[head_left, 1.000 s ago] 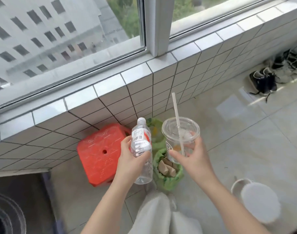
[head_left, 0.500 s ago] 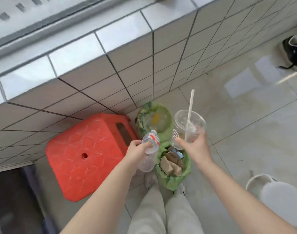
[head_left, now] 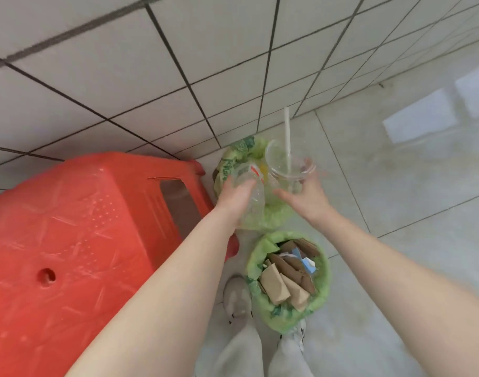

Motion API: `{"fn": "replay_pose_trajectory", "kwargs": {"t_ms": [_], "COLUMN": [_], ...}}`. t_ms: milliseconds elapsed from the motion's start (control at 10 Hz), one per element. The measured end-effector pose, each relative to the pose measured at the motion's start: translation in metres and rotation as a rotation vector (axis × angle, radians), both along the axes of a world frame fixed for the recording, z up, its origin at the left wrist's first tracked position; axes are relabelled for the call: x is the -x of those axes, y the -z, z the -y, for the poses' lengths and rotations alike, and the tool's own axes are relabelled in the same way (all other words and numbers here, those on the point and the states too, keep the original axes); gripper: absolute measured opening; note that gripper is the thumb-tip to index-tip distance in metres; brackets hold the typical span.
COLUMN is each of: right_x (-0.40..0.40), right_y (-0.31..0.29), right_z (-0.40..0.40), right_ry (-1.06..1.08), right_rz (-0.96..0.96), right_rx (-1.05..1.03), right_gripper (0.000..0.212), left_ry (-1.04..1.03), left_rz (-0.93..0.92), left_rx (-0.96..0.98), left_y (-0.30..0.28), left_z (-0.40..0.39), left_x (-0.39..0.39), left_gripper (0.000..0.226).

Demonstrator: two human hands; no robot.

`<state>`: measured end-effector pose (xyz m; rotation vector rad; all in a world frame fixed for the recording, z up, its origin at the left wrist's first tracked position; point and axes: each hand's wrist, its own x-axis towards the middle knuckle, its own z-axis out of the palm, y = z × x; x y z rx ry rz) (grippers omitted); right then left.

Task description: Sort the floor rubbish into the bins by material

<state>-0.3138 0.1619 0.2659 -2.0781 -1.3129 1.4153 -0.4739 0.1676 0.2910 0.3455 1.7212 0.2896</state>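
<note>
Head view, the only 1 there is: the person stands over 2 green-lined bins set against the tiled wall [head_left: 151,77], beside a red plastic stool [head_left: 77,240]. The left hand [head_left: 234,195] is wrapped around a clear plastic bottle [head_left: 250,197], and the right hand [head_left: 305,198] grips a clear plastic cup [head_left: 288,170] from below, its fingers curled on the wall of the cup. Both are held over the far bin [head_left: 232,161], the hands close but not touching.

The bottle lies tilted, its long axis running from near the wrist up toward the bin — which end carries the cap I cannot tell through the blur. The cup stands nearly upright, mouth toward the camera, with a white straw [head_left: 287,137] rising out of it, slightly leaning.

The near bin [head_left: 260,254] already holds brown cardboard and paper scraps [head_left: 284,276], so I would judge the far one is for plastics, and the step in hand is dropping both pieces there. Next, each hand needs only to open above the rim — low enough that the straw does not catch or tip the cup out.
</note>
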Motion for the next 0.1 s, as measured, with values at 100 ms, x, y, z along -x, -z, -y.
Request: {"fn": "replay_pose_trajectory", "kwargs": {"t_ms": [100], "right_x": [-0.0071], "right_y": [0.0176], "right_z": [0.0064], "right_ry": [-0.079], "right_rz": [0.103], "right_rx": [0.204], "right_gripper": [0.092], "left_ry": [0.278], "left_rz": [-0.149], "left_rx": [-0.088], "left_y": [0.0204], "left_z": [0.0083], "left_x": [0.0020], "left_gripper": [0.081]}}
